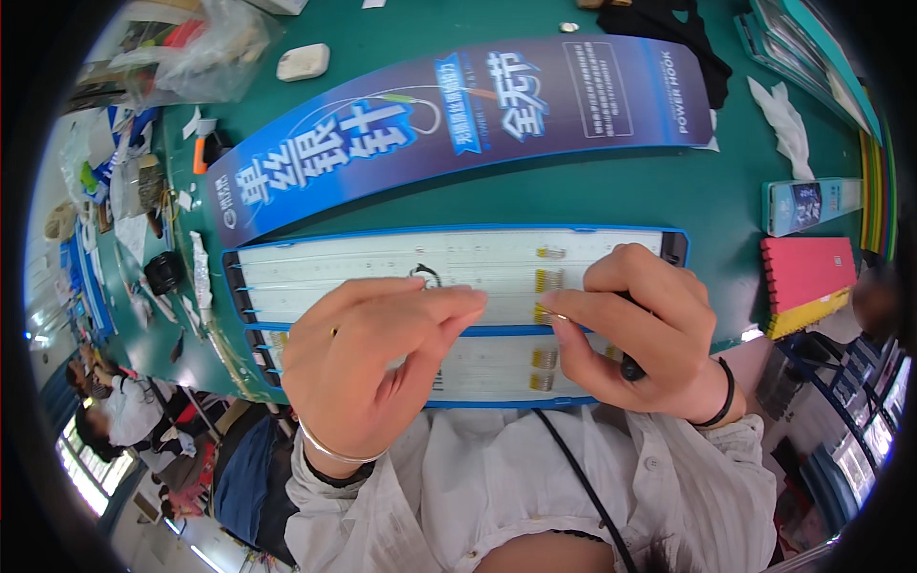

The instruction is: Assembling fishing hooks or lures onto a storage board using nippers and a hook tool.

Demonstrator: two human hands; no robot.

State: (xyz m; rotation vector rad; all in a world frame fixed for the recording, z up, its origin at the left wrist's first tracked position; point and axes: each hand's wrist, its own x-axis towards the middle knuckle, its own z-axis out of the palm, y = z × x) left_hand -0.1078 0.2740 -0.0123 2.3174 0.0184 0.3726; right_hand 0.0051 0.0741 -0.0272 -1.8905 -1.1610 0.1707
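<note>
An open long, shallow case (458,258) with blue edges and white lined panels lies across the table before me. On its right part sit several small yellow-and-silver coil-like pieces (548,280) in a column. My right hand (645,329) pinches thumb and forefinger at one of these pieces; what is between the fingertips is too small to make out. A black rounded end of something (630,368) shows below its curled fingers. My left hand (368,358) is closed over the case's middle, fingertips pressed together. A small black loop (427,275) shows behind its fingers.
A long blue printed lid-like panel (458,124) lies beyond the case on the green table (363,33). To the right are a red notebook (810,272), a teal box (812,205) and crumpled tissue (785,124). A white earphone case (303,62) and plastic bag (210,57) lie far left.
</note>
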